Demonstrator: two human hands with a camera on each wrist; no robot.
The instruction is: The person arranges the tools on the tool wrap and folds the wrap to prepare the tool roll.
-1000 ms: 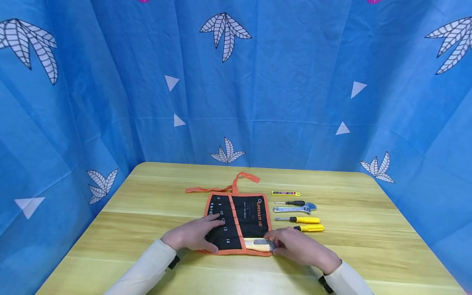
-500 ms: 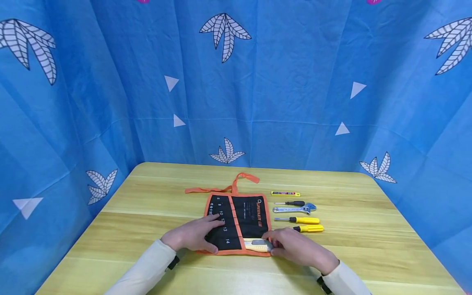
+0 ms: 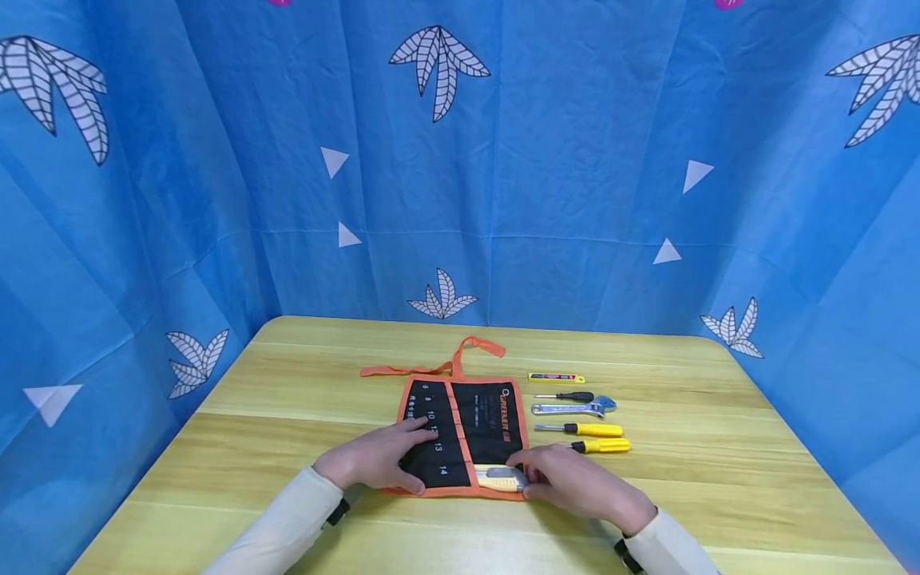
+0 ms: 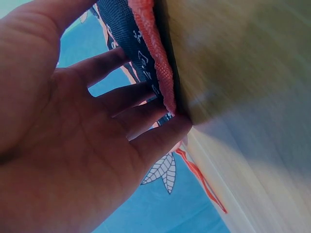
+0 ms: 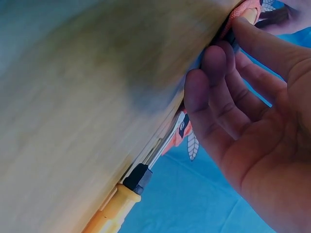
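A black tool roll with orange edging lies flat on the table, numbers printed on its pocketed left half. My left hand rests on that half, its fingers spread; the left wrist view shows them along the orange edge. At the roll's lower right, a pale yellow utility knife lies sideways, its left end at the orange pocket seam. My right hand pinches the knife's right end between thumb and fingers. The fingers cover that end, and in the right wrist view little of the knife shows.
Right of the roll lie a yellow blade case, a black-handled screwdriver, an adjustable wrench and two yellow-handled screwdrivers. Orange ties trail from the roll's far edge. A blue curtain hangs behind the table.
My right hand has moved slightly left, and the utility knife's right end has shifted left with it. The left hand stays in place on the tool roll.
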